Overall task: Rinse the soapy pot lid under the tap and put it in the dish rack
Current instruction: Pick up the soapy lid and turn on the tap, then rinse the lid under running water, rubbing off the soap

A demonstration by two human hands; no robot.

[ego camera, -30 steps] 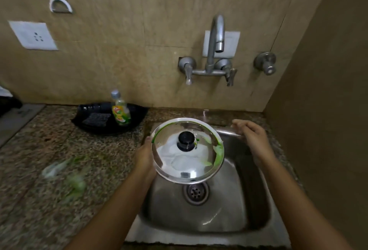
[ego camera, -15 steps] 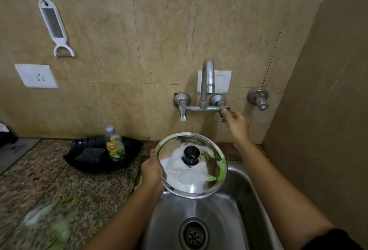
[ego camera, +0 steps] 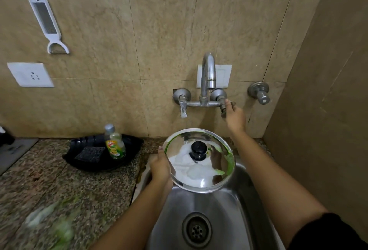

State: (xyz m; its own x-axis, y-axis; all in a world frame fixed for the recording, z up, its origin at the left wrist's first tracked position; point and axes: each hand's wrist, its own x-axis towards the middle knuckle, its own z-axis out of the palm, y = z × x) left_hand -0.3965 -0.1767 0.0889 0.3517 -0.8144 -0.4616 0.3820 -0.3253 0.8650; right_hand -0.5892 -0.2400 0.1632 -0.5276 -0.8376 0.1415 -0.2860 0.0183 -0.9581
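On the beige tiled wall at far left hangs a white plastic grater-peeler (ego camera: 47,23), and below it sits a white wall socket (ego camera: 30,74). On the speckled granite bench (ego camera: 59,186) beneath, a black leaf-shaped plastic tray (ego camera: 127,156) holds a dark scrubbing pad (ego camera: 89,153) and a small clear bottle of dish liquid with a yellow-green label (ego camera: 115,142), standing upright. Green and white smears lie blurred on the bench near the bottom left corner.

The left hand (ego camera: 161,168) is closed on the left rim of the round steel pot lid with a black knob (ego camera: 211,172), fingers behind it and thumb on the front edge. The lid is held tilted, top side toward the camera, over the back of the stainless steel sink (ego camera: 223,220), below the spout; white foam covers part of its face and green soap streaks run along its rim. The sink's round drain (ego camera: 196,230) lies lower down.

Above, the chrome wall-mounted tap with a curved spout (ego camera: 208,74) has two lever handles; a thin thread of water seems to fall from the spout. The right hand (ego camera: 235,117) grips the right lever, fingers wrapped over it. Further right, a separate chrome wall valve (ego camera: 258,92) projects from the tiles.
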